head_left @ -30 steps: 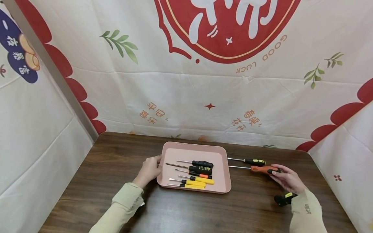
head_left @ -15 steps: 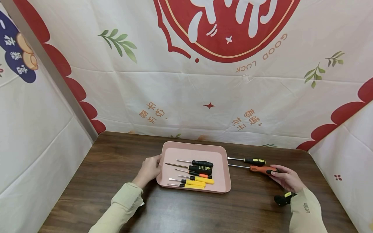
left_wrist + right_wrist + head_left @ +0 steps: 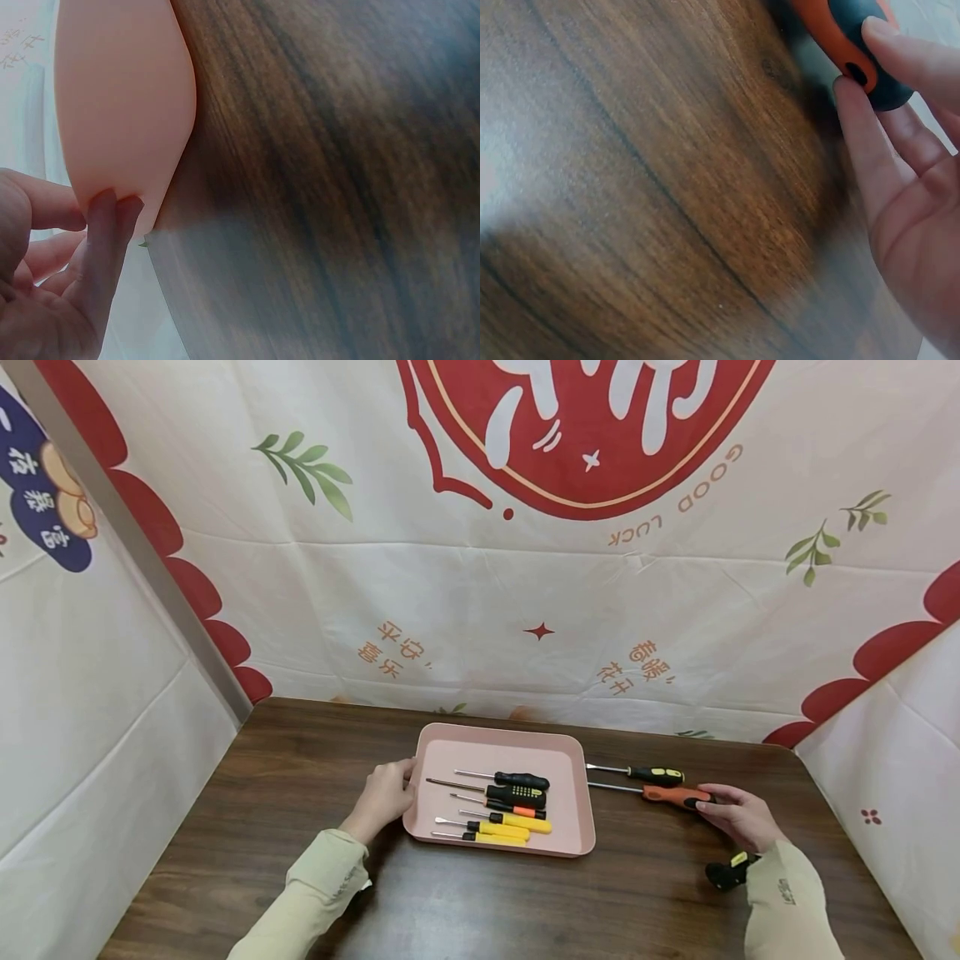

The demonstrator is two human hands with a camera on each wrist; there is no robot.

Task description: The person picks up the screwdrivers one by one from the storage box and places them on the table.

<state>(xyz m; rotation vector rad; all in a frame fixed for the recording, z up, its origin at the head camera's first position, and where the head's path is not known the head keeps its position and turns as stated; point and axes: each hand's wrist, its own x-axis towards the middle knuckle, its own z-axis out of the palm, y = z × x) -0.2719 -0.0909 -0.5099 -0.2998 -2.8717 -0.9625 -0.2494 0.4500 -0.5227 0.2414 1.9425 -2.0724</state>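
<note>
My left hand (image 3: 385,797) holds the left side of a pink tray (image 3: 465,743); in the left wrist view its fingertips (image 3: 101,214) meet the tray's end wall (image 3: 127,97). Inside the tray lie several screwdrivers side by side, shafts pointing left: black-handled ones such as the upper screwdriver (image 3: 521,782), and yellow-handled ones such as the lower screwdriver (image 3: 498,841). To the tray's right, my right hand (image 3: 738,817) pinches the butt end of an orange-and-black screwdriver (image 3: 670,795). Its shaft tip is right at the tray's right rim. Thumb and fingers straddle the handle (image 3: 855,45) in the right wrist view.
A black-and-yellow screwdriver (image 3: 656,775) lies just behind the orange one, tip near the tray. By the right cuff is a black object with a yellow patch (image 3: 726,873). Printed cloth (image 3: 480,602) hangs behind the wooden table (image 3: 540,910).
The orange screwdriver has shifted slightly left toward the tray, with my right fingers at its handle end. My left hand and the tray look unchanged.
</note>
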